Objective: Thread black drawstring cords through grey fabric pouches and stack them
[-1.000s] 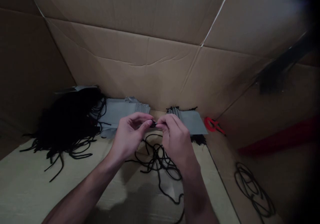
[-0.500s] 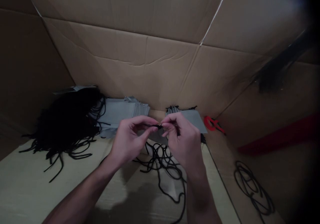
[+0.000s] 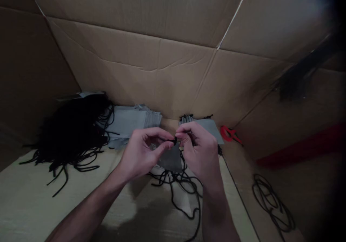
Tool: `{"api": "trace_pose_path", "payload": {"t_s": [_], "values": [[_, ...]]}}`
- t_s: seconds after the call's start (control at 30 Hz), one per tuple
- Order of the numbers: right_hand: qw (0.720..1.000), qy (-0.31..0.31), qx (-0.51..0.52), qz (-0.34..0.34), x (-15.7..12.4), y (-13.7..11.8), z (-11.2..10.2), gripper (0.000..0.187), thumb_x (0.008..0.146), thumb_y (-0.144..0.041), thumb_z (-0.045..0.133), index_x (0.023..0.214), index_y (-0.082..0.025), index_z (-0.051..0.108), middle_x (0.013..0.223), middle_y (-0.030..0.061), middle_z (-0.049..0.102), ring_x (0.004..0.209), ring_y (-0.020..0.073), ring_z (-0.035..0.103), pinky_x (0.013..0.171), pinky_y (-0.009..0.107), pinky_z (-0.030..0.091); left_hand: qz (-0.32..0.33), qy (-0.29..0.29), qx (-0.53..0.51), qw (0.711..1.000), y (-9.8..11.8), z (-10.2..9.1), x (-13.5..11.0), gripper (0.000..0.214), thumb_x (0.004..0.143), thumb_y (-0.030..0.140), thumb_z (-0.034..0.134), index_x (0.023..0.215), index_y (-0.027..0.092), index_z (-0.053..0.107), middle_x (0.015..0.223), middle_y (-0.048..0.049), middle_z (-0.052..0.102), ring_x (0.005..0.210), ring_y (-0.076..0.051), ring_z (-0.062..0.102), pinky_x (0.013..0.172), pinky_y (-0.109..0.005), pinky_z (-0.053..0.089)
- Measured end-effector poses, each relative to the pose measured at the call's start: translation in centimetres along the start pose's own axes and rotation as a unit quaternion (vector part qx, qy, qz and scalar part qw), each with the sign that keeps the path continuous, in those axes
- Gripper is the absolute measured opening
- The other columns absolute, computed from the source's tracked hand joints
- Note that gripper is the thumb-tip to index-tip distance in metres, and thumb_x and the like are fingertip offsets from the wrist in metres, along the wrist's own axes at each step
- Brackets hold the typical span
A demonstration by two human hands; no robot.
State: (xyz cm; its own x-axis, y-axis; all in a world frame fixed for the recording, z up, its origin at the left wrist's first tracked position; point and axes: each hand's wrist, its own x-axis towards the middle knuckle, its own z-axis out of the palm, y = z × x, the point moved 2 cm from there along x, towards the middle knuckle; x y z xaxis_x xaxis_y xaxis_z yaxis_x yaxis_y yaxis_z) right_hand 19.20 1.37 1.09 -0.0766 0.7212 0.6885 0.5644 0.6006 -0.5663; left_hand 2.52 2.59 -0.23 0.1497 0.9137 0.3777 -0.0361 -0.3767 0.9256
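Note:
My left hand (image 3: 140, 153) and my right hand (image 3: 198, 150) meet in the middle, each pinching the end of a black cord (image 3: 174, 140) between thumb and forefinger. A small grey fabric pouch (image 3: 170, 159) hangs below the fingers, held up with the cord. More of the black cord (image 3: 178, 184) lies in loose loops on the cardboard under my wrists. Both hands are closed in a pinch.
A big heap of black cords (image 3: 72, 134) lies at the left. Two stacks of grey pouches (image 3: 129, 121) (image 3: 209, 126) sit against the cardboard wall (image 3: 162, 72). Red scissors (image 3: 228, 134) lie at the right, and a coiled black cord (image 3: 271, 204) lies lower right.
The grey pouch has come up from the table and now hangs below my fingers. My hands stayed together, shifting slightly lower.

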Motion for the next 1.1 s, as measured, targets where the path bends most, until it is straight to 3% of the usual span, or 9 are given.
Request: {"api": "trace_pose_path", "payload": {"t_s": [0.13, 0.27, 0.37, 0.53, 0.87, 1.1], "values": [[0.997, 0.043, 0.042, 0.048, -0.3, -0.3, 0.0, 0.015, 0.1, -0.016, 0.07, 0.11, -0.026, 0.068, 0.092, -0.0019, 0.075, 0.082, 0.0146, 0.076, 0.077, 0.026, 0.062, -0.034, 0.015, -0.045, 0.998, -0.6, -0.1, 0.3, 0.007, 0.077, 0.015, 0.087, 0.083, 0.016, 0.085, 0.08, -0.0051, 0.084, 0.071, -0.015, 0.078, 0.067, -0.019, 0.063], [0.999, 0.031, 0.019, 0.036, -0.5, -1.2, -0.2, 0.008, 0.099, -0.018, 0.073, 0.101, -0.025, 0.069, 0.09, -0.0023, 0.078, 0.08, 0.0138, 0.077, 0.074, 0.025, 0.061, -0.05, 0.034, -0.069, 0.996, -1.0, -0.5, 0.5, 0.011, 0.074, 0.017, 0.091, 0.083, 0.018, 0.085, 0.081, -0.0049, 0.084, 0.072, -0.014, 0.077, 0.068, -0.019, 0.063], [0.999, 0.006, 0.0, 0.032, -0.5, -1.4, 0.0, 0.01, 0.097, -0.014, 0.073, 0.098, -0.024, 0.073, 0.09, -0.0029, 0.08, 0.08, 0.0136, 0.077, 0.075, 0.026, 0.06, -0.039, 0.034, -0.071, 0.996, -0.9, -0.4, 0.4, 0.01, 0.076, 0.017, 0.09, 0.084, 0.018, 0.084, 0.082, -0.0045, 0.083, 0.072, -0.013, 0.076, 0.069, -0.019, 0.063], [0.999, 0.031, -0.003, 0.043, -0.6, -1.3, 0.5, 0.009, 0.098, -0.016, 0.073, 0.098, -0.023, 0.078, 0.093, -0.0015, 0.084, 0.083, 0.0152, 0.078, 0.081, 0.029, 0.061, -0.011, 0.037, -0.064, 0.997, -0.5, -0.3, 0.3, 0.013, 0.075, 0.013, 0.09, 0.084, 0.017, 0.082, 0.081, -0.0024, 0.082, 0.071, -0.011, 0.075, 0.068, -0.015, 0.062], [0.999, 0.021, -0.046, -0.011, -0.4, -1.4, 0.7, 0.018, 0.101, -0.009, 0.064, 0.103, -0.017, 0.079, 0.1, 0.0058, 0.083, 0.092, 0.0177, 0.078, 0.088, 0.029, 0.062, 0.049, 0.055, -0.052, 0.996, -0.3, -0.3, 0.3, 0.014, 0.08, 0.011, 0.084, 0.089, 0.017, 0.075, 0.087, -0.0002, 0.078, 0.076, -0.009, 0.073, 0.073, -0.014, 0.062], [0.998, -0.036, -0.04, -0.021, -0.3, -1.4, 0.8, 0.02, 0.102, -0.008, 0.061, 0.108, -0.014, 0.079, 0.105, 0.0079, 0.082, 0.097, 0.018, 0.077, 0.091, 0.029, 0.061, 0.053, 0.053, -0.04, 0.996, -0.6, -0.5, 0.5, 0.015, 0.085, 0.014, 0.083, 0.094, 0.017, 0.071, 0.091, -0.001, 0.076, 0.082, -0.011, 0.074, 0.077, -0.018, 0.063]]}}
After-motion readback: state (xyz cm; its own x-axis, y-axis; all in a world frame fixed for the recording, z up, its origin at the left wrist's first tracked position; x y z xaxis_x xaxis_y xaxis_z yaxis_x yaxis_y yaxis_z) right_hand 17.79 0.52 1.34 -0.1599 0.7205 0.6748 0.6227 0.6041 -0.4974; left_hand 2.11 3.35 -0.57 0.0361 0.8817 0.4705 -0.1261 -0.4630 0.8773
